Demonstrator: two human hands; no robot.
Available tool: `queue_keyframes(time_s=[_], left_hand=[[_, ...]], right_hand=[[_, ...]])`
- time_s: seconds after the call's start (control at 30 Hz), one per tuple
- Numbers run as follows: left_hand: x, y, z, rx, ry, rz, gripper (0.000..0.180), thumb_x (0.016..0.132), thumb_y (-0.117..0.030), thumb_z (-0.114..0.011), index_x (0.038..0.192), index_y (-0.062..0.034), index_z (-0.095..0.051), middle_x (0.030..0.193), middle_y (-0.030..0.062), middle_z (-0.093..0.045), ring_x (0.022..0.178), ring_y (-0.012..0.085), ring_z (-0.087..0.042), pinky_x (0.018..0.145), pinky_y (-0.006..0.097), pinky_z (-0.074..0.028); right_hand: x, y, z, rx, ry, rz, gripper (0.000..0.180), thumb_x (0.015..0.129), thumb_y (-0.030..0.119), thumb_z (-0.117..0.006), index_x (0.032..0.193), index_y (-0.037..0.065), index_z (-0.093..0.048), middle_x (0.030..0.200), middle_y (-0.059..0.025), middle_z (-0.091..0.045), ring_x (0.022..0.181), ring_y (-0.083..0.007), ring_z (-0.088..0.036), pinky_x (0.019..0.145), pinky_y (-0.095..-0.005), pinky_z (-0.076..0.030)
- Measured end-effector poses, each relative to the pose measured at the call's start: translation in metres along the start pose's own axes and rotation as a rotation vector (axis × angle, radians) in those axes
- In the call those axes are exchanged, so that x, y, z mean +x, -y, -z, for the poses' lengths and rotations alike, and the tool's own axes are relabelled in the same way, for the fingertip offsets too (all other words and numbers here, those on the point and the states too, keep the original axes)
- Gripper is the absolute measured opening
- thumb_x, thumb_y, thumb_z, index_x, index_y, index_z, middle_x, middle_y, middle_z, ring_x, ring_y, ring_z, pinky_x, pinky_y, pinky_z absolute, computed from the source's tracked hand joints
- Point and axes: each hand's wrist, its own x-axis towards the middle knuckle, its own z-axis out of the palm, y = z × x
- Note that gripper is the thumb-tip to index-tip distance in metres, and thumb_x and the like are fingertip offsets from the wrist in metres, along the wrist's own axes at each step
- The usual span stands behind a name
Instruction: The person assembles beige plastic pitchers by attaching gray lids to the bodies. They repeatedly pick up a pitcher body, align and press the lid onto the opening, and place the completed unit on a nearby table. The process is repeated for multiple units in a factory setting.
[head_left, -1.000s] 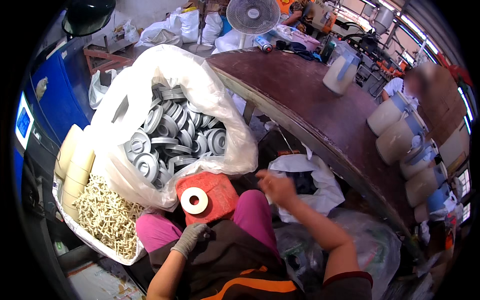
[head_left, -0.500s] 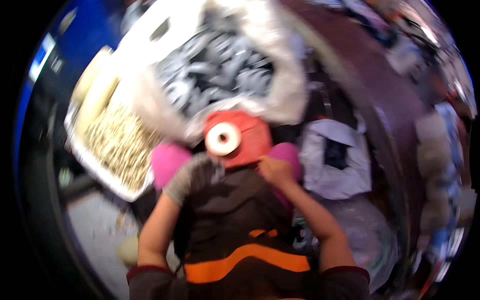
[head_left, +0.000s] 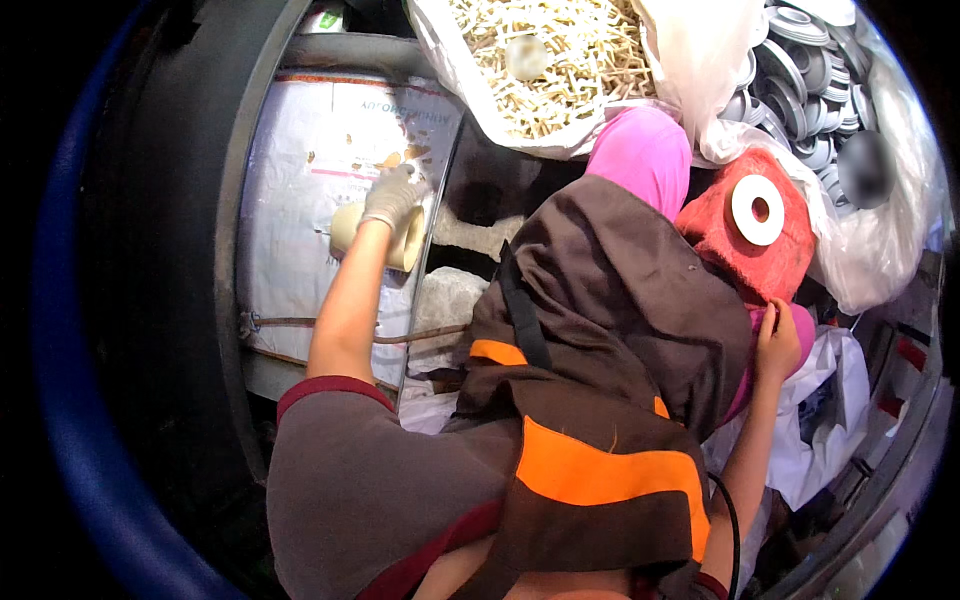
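Note:
My left hand, in a pale glove, reaches out to the left over a white sheet-covered surface. Its bunched fingertips are at small orange-brown bits; whether they pinch one is hidden. Beneath that hand and wrist lies a cream hollow cylinder on its side, open end toward me. My bare right hand is closed at the near edge of a red cloth over my lap, fingertips pinching it. A flat white ring with a hole in its middle rests on the cloth.
Ahead, a white-lined container holds many short cream sticks. A clear-white plastic bag of grey round plastic parts stands at far right. Beside my right arm is a white sack. A dark frame edge borders the left surface.
My view has swung left. My left hand has left the cloth area on my lap and stretched out to the left surface. My right hand stays at the cloth's edge; the ring remains on it.

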Motion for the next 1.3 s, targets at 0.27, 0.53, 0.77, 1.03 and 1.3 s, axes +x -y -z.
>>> queue_keyframes(time_s=[0.27, 0.53, 0.77, 1.03, 1.3], left_hand=[[-0.013, 0.058, 0.016, 0.165, -0.106, 0.186, 0.030, 0.091, -0.025, -0.041, 0.109, -0.0143, -0.063, 0.109, 0.0127, -0.064, 0.101, 0.0294, -0.061, 0.090, 0.041, -0.046], [-0.093, -0.091, 0.230, -1.038, -1.112, -0.598, 0.034, 0.088, 0.006, -0.048, 0.119, -0.0005, -0.060, 0.121, 0.0105, -0.060, 0.113, 0.0201, -0.056, 0.101, 0.031, -0.041], [-0.168, -0.245, 0.203, -0.269, -1.062, -1.336, 0.023, 0.087, -0.011, -0.056, 0.108, -0.0059, -0.062, 0.121, 0.0171, -0.059, 0.121, 0.0345, -0.051, 0.102, 0.047, -0.038], [-0.168, -0.317, 0.209, -1.082, -0.211, -1.132, 0.030, 0.091, -0.019, -0.054, 0.113, 0.0014, -0.059, 0.118, 0.0133, -0.060, 0.113, 0.0244, -0.054, 0.098, 0.036, -0.040], [-0.169, -0.370, 0.184, -0.942, -0.175, -1.169, 0.035, 0.092, -0.020, -0.056, 0.117, 0.0040, -0.055, 0.107, 0.0083, -0.062, 0.098, 0.0143, -0.055, 0.086, 0.028, -0.044]], right_hand=[[0.005, 0.009, 0.010, 0.036, 0.035, 0.037, 0.018, 0.092, 0.019, -0.056, 0.102, 0.006, -0.064, 0.090, -0.0103, -0.067, 0.077, -0.0247, -0.066, 0.067, -0.0338, -0.050], [0.044, 0.138, 0.031, 0.920, 0.295, -0.058, 0.021, 0.089, 0.012, -0.058, 0.107, 0.003, -0.063, 0.093, -0.0073, -0.066, 0.082, -0.0133, -0.062, 0.075, -0.0274, -0.049], [0.059, 0.191, 0.078, 0.908, -0.205, 0.086, 0.066, 0.082, 0.014, -0.063, 0.140, 0.007, -0.034, 0.129, -0.0184, -0.052, 0.109, -0.0295, -0.059, 0.093, -0.0360, -0.044], [-0.010, 0.069, 0.054, 2.390, -0.035, -0.426, 0.038, 0.092, 0.030, -0.053, 0.122, 0.006, -0.053, 0.110, -0.0108, -0.062, 0.092, -0.0176, -0.061, 0.078, -0.0347, -0.051], [-0.046, 0.085, 0.018, 2.655, 0.429, -0.727, 0.030, 0.093, 0.031, -0.051, 0.109, 0.006, -0.059, 0.092, -0.0079, -0.063, 0.051, -0.0058, -0.047, 0.057, -0.0253, -0.039]])
